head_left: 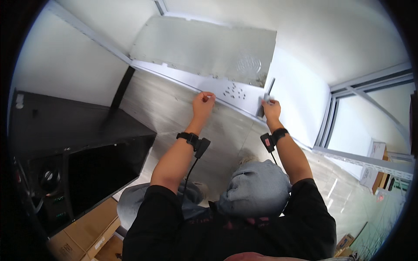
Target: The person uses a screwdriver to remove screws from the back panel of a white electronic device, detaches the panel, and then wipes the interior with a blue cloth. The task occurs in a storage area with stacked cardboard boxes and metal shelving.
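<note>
My left hand (203, 105) is closed, its fingertips curled together over the front edge of a white shelf (191, 79). Whatever it may hold is too small or hidden to name. Toward the shelf's right end, my right hand (272, 109) grips a slim tool (271, 87) with a dark shaft pointing away from me and a grey body. Its exact kind is unclear. Between the hands, several small dark metal pieces (235, 91), perhaps screws, lie scattered on the shelf. Behind them a flat grey panel (191, 45) lies on the white surface, with grime along its near edge.
At the left stands a black cabinet (56, 119) with a dark front, and a cardboard box (85, 230) below it. Metal-framed sliding tracks (333, 117) run along the right. Wood-look floor (161, 98) shows below the shelf. My knees are bent near it.
</note>
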`<action>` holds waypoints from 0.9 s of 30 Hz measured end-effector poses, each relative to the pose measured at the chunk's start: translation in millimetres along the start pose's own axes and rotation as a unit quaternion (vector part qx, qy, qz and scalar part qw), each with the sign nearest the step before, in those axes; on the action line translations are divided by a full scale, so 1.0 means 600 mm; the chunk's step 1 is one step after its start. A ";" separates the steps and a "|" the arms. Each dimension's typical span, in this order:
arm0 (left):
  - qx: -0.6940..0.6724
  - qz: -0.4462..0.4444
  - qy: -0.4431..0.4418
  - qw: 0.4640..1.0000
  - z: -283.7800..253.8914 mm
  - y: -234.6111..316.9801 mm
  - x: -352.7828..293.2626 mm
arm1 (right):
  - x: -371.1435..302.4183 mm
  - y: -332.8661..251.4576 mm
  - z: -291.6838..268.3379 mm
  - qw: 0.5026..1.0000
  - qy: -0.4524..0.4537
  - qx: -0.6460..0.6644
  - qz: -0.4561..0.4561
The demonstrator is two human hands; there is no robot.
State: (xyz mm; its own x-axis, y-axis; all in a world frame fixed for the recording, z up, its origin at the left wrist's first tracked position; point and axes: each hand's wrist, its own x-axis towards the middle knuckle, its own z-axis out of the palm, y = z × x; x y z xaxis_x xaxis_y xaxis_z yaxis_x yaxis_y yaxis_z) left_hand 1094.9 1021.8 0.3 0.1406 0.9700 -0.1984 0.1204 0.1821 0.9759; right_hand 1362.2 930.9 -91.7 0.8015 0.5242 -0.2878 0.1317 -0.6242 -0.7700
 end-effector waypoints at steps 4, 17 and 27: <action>-0.002 0.021 0.020 1.000 -0.029 0.085 0.002 | -0.005 -0.084 -0.061 0.994 0.004 0.109 -0.004; -0.191 0.024 0.075 0.978 -0.112 0.397 -0.067 | -0.299 -0.576 -0.238 0.803 -0.453 0.363 -0.136; -0.243 0.070 -0.104 0.962 -0.145 0.782 -0.298 | -0.548 -0.794 -0.526 0.788 -0.472 0.371 -0.137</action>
State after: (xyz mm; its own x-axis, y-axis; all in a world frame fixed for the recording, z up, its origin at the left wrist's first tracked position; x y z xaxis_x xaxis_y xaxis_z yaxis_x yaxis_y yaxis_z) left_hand 1040.7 948.0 501.8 0.3210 0.9467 -0.0274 -0.3802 0.1553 0.9118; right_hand 1219.9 872.9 549.4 -0.0356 0.9962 -0.0794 -0.4338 -0.0870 -0.8968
